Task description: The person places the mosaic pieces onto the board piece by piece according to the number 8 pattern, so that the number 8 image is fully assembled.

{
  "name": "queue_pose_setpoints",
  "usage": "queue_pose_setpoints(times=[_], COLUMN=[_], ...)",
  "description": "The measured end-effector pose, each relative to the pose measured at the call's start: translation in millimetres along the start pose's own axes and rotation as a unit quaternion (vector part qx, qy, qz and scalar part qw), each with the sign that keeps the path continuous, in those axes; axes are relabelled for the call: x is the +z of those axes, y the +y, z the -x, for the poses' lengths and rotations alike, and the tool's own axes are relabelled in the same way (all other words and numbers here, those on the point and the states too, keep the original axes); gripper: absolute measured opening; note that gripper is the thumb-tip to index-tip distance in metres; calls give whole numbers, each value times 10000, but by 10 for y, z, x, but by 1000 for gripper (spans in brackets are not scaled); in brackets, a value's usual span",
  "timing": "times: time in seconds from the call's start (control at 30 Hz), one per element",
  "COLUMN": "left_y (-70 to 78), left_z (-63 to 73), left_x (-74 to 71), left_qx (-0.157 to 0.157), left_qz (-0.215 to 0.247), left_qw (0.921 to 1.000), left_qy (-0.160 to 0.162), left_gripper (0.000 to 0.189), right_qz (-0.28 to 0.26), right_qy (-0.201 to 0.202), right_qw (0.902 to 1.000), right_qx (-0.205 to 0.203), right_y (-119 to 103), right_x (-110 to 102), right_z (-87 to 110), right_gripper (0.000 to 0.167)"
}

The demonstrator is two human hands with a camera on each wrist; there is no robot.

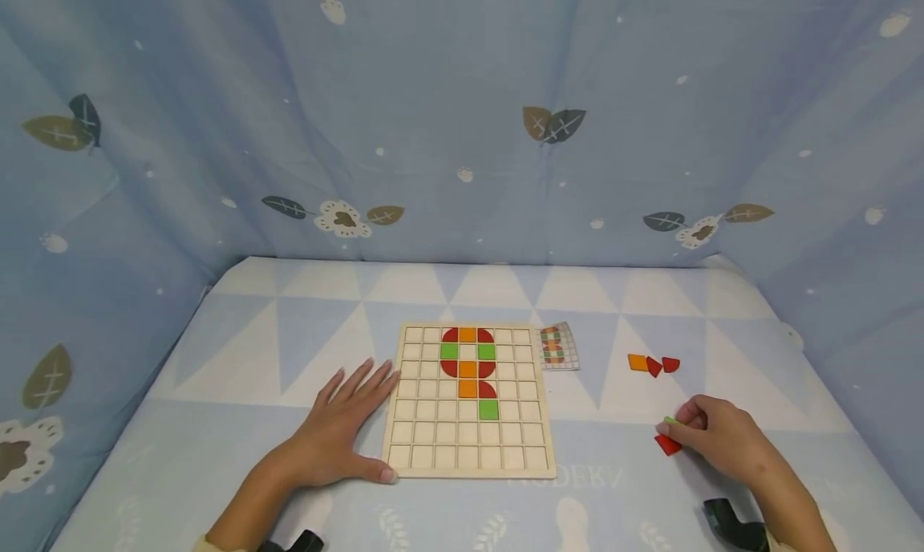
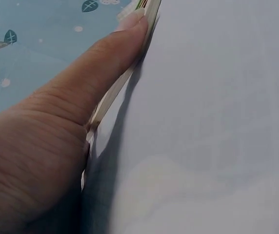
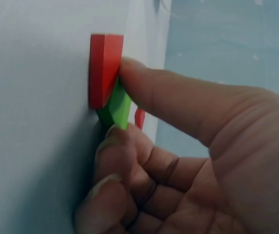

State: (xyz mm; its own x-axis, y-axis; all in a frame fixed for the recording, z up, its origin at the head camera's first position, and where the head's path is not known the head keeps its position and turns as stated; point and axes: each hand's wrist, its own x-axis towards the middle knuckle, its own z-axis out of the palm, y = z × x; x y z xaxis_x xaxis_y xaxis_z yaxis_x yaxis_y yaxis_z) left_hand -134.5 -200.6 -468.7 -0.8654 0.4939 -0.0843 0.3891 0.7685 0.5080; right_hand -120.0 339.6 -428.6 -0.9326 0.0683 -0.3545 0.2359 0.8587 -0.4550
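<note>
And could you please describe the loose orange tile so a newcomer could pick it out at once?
From the wooden grid board, look right to the three loose tiles in a row beyond the right hand. The orange tile is the leftmost; the other two are red.

Pale wooden gridded board (image 1: 468, 457) lies flat, red, orange and green tiles (image 1: 468, 369) filling some upper-middle cells; left hand (image 1: 342, 432) touches its left edge. Right of board: right hand (image 1: 722, 438) pinches green tile (image 3: 115, 109), red curved-edge tile (image 3: 105, 68) just beside. Level with board's upper half: orange tile (image 1: 638, 363), two red tiles (image 1: 671, 365).
</note>
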Motion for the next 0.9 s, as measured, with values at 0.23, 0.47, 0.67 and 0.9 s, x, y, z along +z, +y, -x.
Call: queue_pose_setpoints(times=[0.23, 0.47, 0.67, 0.9], left_y=[-6, -5, 15, 12], left_z=[2, -5, 3, 18], left_x=[-3, 4, -11, -11], left_qx=[8, -21, 62, 92], left_qz=[2, 12, 115, 131], left_qw=[10000, 10000, 9999, 9998], left_qy=[1, -15, 45, 94], left_gripper=[131, 131, 128, 128], right_qz=[-286, -718, -1244, -1347], right_qy=[-85, -150, -162, -199], right_qw=[9994, 9967, 9896, 9844], right_qx=[-171, -337, -705, -1114], right_y=[89, 62, -167, -455], right_x=[-9, 11, 43, 111], right_z=[-4, 40, 115, 133], right_gripper=[38, 33, 30, 26])
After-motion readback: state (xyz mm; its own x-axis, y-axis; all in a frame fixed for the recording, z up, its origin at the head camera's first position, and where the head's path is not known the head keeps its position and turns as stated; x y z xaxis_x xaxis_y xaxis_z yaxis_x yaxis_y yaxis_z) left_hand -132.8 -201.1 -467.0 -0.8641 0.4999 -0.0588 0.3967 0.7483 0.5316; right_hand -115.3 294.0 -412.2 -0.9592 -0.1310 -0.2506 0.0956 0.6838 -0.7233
